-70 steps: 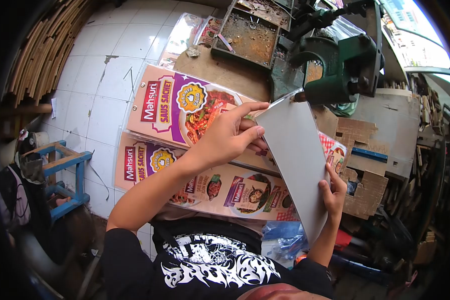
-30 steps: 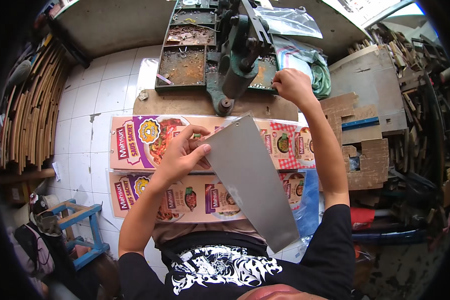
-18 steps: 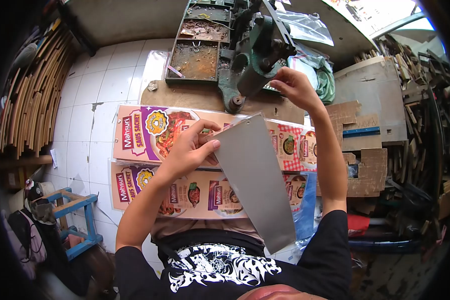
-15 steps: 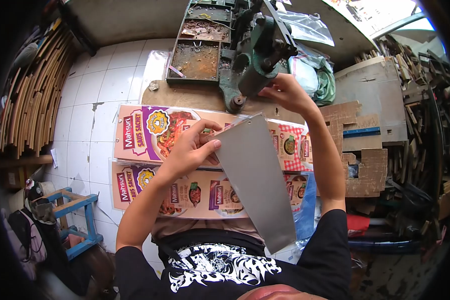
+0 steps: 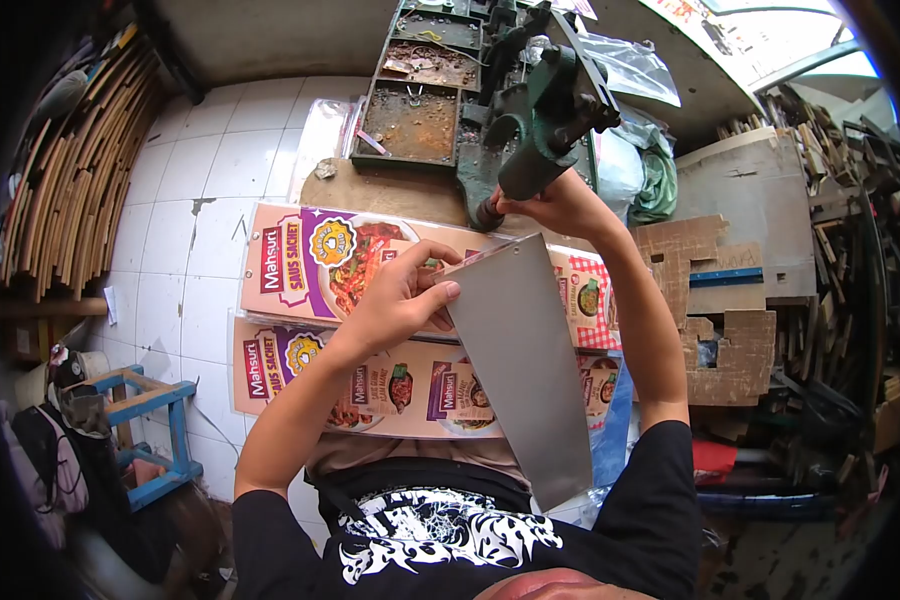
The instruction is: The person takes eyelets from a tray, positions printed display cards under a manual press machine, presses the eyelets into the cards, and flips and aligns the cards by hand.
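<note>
My left hand (image 5: 402,297) grips the upper left edge of a grey sheet (image 5: 525,370) between thumb and fingers. The sheet slants down toward my lap and has a small hole near its top corner. My right hand (image 5: 560,208) is closed at the lower end of the green press (image 5: 540,165), its fingertips by the round die; what they hold is too small to make out. Under the sheet lie two rows of printed Mahsuri signs, an upper one (image 5: 282,262) and a lower one (image 5: 260,365), in clear plastic.
Behind the signs is a brown board (image 5: 400,190) with a compartment tray (image 5: 410,125) of small metal parts. A green plastic bag (image 5: 658,185) lies right of the press. Cut cardboard (image 5: 735,350) is at the right, a blue stool (image 5: 175,430) at the left.
My right hand has left the sheet's lower edge, gone to the parts beside the press, and come down to the die. My left hand has kept the sheet, now drawn back from the press.
</note>
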{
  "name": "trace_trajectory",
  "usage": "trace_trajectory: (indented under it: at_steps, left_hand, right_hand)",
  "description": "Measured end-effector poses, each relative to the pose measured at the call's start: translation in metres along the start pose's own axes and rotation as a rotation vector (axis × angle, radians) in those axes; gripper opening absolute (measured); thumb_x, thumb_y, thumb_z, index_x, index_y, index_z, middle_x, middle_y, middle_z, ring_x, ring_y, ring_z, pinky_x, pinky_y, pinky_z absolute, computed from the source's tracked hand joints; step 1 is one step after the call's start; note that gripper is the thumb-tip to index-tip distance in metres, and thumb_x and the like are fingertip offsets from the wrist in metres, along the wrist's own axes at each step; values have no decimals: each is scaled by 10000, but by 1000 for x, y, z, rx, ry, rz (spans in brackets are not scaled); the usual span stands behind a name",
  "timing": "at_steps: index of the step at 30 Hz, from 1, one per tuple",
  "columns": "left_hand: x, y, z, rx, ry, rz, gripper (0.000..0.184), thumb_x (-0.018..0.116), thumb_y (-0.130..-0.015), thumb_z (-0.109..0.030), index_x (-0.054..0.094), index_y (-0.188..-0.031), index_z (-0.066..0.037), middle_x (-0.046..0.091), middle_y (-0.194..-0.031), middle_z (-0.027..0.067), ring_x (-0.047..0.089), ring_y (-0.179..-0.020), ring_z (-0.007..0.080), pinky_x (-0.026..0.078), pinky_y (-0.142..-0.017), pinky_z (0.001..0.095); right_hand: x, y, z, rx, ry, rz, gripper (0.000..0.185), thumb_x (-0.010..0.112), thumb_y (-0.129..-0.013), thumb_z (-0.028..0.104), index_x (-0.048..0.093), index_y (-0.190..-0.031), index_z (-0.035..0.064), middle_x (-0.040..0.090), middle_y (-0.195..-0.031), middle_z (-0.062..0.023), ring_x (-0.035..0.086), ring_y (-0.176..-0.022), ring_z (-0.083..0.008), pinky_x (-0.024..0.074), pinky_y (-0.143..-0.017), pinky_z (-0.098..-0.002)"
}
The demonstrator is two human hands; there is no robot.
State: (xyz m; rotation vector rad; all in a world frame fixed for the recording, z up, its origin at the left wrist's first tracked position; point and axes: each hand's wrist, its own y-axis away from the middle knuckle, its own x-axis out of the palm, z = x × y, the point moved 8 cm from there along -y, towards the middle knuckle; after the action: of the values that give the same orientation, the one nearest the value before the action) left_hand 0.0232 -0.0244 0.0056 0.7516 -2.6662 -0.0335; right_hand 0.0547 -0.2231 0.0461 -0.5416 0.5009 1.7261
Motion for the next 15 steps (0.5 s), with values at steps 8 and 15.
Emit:
trace_trajectory:
  at_steps: [8,15]
  left_hand:
    - [-3,1,1,7,-9,-2,300,558,-956,-65,454,-1228,5,667,-955,153,682,-817,184,601,-644,282]
    - [1,0,0,-26,-7,-25,316,566,-952,-71,446,-1235,4,671,-972,154,686,-824,194,603,-668,302]
  right_hand:
    - [7,93,-10,277,-569,-247,303,504,-1008,154,524,-1264,-6,633,-869,-50,604,-761,-101,509,-680,-271]
    - [69,188,16,397,-467,-354,631,606,-924,27,303,-1477,15,622,-1137,-153,632,-1015,-171,481,-910,-311]
